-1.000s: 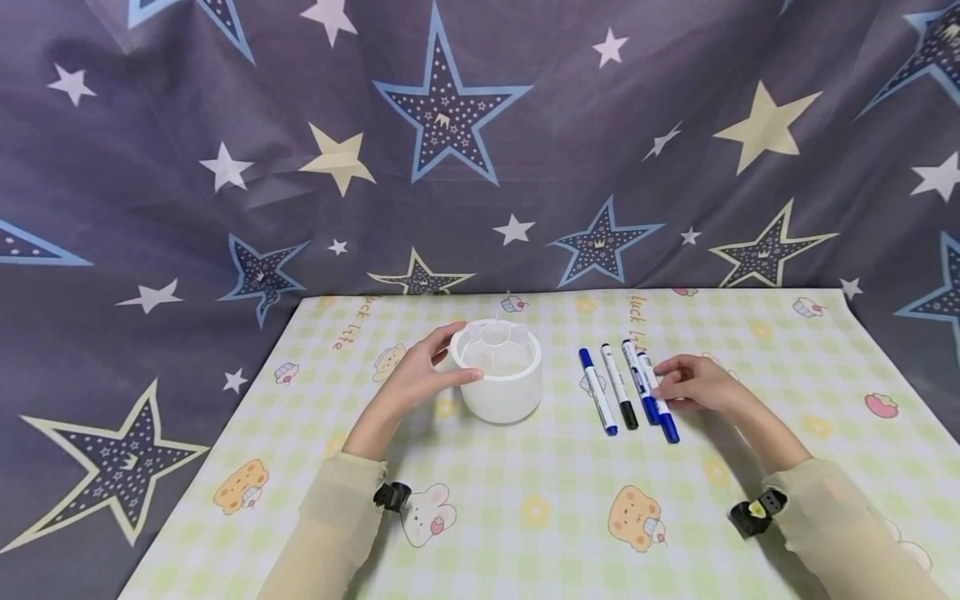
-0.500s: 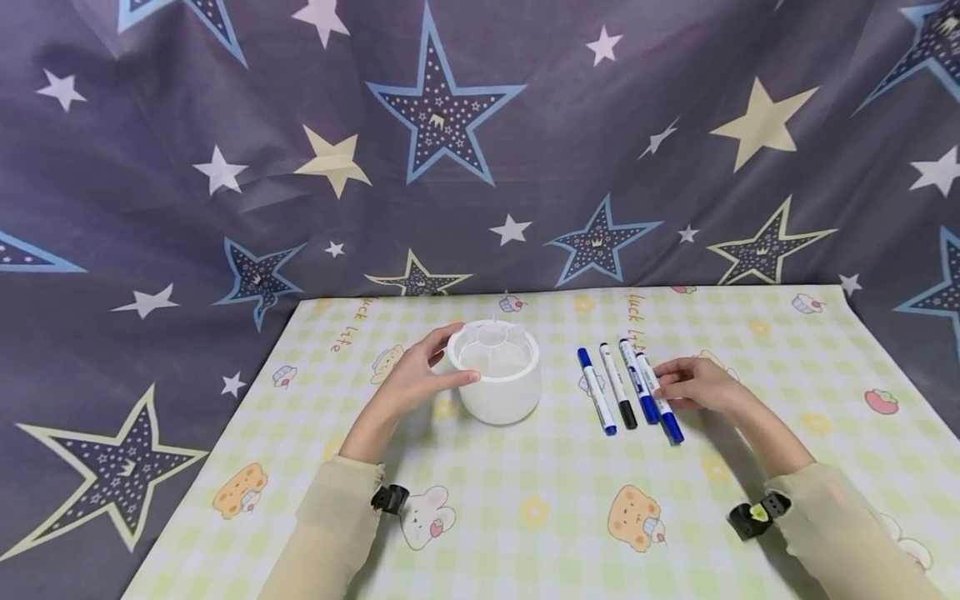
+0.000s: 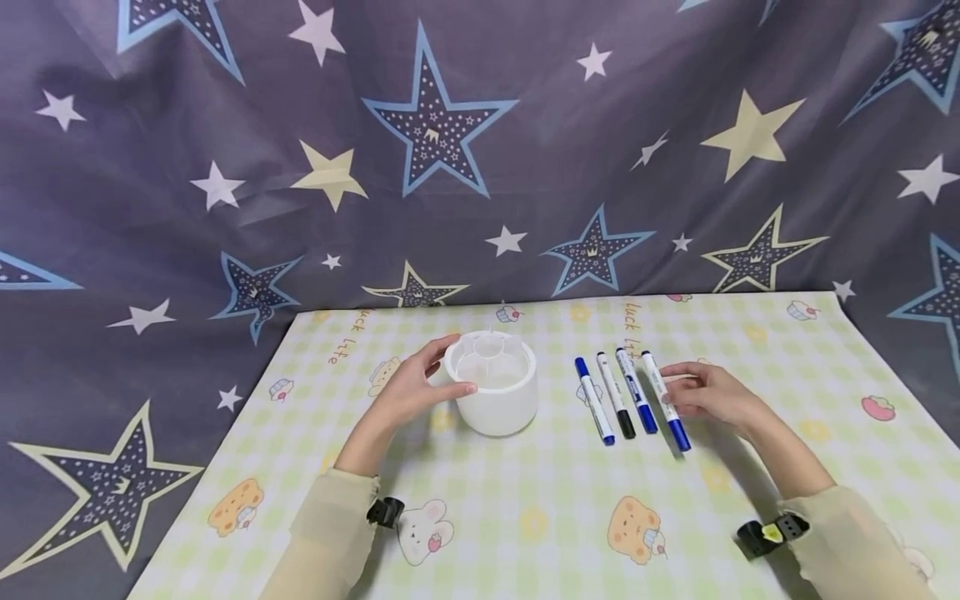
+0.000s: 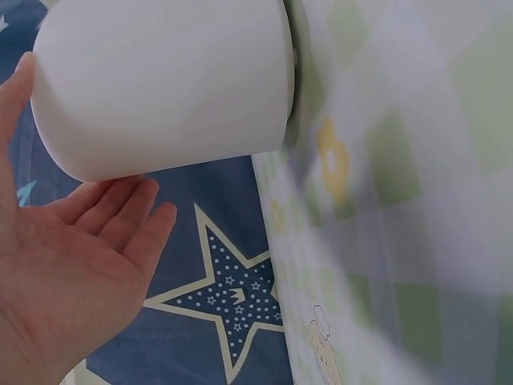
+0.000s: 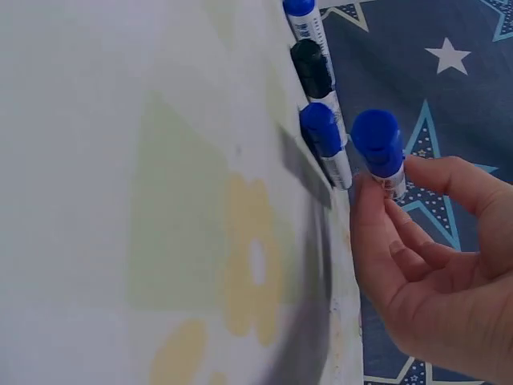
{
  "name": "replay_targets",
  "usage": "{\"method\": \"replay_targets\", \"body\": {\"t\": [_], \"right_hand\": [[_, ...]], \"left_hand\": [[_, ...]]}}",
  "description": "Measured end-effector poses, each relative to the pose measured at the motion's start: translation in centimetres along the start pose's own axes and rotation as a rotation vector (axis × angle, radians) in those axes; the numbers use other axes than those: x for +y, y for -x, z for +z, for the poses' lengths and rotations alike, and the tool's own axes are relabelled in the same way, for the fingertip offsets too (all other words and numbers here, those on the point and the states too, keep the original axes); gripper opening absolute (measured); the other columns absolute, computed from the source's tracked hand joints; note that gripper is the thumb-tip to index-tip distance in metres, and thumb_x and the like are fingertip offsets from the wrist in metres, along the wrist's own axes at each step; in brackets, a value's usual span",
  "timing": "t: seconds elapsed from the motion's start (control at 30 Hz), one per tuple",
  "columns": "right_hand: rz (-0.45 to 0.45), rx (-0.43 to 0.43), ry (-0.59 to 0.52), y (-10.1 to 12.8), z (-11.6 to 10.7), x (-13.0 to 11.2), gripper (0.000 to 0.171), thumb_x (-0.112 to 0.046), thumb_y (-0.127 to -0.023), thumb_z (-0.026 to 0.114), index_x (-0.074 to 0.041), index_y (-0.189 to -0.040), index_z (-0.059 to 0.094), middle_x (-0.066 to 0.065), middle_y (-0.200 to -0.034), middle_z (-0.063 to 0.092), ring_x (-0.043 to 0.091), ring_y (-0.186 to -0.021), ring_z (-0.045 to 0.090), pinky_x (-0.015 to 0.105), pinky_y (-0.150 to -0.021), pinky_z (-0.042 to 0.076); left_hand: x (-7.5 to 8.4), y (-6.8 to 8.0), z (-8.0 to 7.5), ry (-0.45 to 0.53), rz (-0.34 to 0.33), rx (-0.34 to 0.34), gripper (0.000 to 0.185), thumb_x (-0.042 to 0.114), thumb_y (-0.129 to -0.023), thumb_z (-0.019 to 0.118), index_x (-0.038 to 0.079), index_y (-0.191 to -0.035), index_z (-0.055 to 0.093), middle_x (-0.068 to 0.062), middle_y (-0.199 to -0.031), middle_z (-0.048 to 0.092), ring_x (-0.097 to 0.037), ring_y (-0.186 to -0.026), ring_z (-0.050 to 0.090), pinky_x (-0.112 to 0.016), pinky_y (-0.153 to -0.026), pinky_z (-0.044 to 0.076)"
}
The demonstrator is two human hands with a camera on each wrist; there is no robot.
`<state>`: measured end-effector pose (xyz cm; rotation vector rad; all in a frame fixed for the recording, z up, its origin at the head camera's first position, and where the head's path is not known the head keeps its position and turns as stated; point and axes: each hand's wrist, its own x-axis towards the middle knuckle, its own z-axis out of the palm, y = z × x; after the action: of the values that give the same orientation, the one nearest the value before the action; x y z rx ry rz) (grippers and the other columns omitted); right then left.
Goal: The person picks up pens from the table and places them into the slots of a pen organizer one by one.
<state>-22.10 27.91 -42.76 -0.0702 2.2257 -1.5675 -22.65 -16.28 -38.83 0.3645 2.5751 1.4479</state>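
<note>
My left hand holds a white round pen holder with clear dividers inside, upright on the table. Its thumb lies at the near rim and the fingers reach round the left side; in the left wrist view the palm stays off the white wall. My right hand pinches a blue-capped white marker between thumb and fingers. In the right wrist view this marker, its blue cap towards the camera, is lifted off the cloth. Left of it lie another blue marker, a black-capped marker and a further blue marker.
A green-and-white checked tablecloth with cartoon prints covers the table. Behind the far edge hangs a dark curtain with stars. A dark wrist device sits at the right sleeve, another at the left.
The rightmost marker has come up off the cloth in my right hand and away from the blue marker beside it. My left hand stays on the pen holder. The head view has tilted slightly.
</note>
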Motion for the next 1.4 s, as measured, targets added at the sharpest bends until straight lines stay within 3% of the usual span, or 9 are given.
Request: {"method": "replay_targets", "body": {"t": [0.57, 0.97, 1.17, 1.4], "right_hand": [[-0.121, 0.065, -0.087, 1.1, 0.3, -2.5, 0.056, -0.009, -0.093, 0.068, 0.006, -0.14, 0.041, -0.014, -0.098, 0.066, 0.003, -0.087, 0.068, 0.02, -0.078, 0.061], [-0.179, 0.079, -0.253, 1.5, 0.9, -3.5, 0.037, 0.0, -0.091, 0.068, -0.023, -0.118, 0.056, -0.012, -0.096, 0.07, 0.004, -0.085, 0.07, 0.018, -0.077, 0.061], [-0.214, 0.072, -0.315, 1.4, 1.2, -3.6, 0.039, 0.005, -0.091, 0.066, -0.024, -0.115, 0.057, -0.011, -0.095, 0.071, 0.005, -0.084, 0.071, 0.018, -0.075, 0.062], [-0.199, 0.1, -0.305, 1.4, 2.2, -4.0, 0.038, 0.001, -0.091, 0.068, -0.026, -0.116, 0.056, -0.013, -0.095, 0.071, 0.002, -0.086, 0.069, 0.017, -0.078, 0.061]], "left_hand": [[-0.1, 0.1, -0.4, 0.004, 0.02, 0.031, 0.087, 0.028, -0.082, 0.083, 0.011, -0.154, 0.037, -0.009, -0.158, 0.041, -0.028, -0.148, 0.037, -0.044, -0.126, 0.029], [-0.1, -0.1, -0.2, 0.013, 0.022, 0.024, 0.086, 0.028, -0.082, 0.083, 0.011, -0.153, 0.037, -0.011, -0.157, 0.042, -0.03, -0.147, 0.037, -0.045, -0.126, 0.029], [-0.2, -0.2, -0.1, 0.02, 0.028, 0.02, 0.086, 0.027, -0.083, 0.083, 0.01, -0.153, 0.037, -0.012, -0.156, 0.043, -0.032, -0.147, 0.038, -0.046, -0.125, 0.029], [-0.3, 0.0, 0.1, 0.037, 0.015, 0.009, 0.085, 0.026, -0.083, 0.082, 0.01, -0.153, 0.037, -0.011, -0.157, 0.041, -0.032, -0.146, 0.039, -0.046, -0.125, 0.031]]}}
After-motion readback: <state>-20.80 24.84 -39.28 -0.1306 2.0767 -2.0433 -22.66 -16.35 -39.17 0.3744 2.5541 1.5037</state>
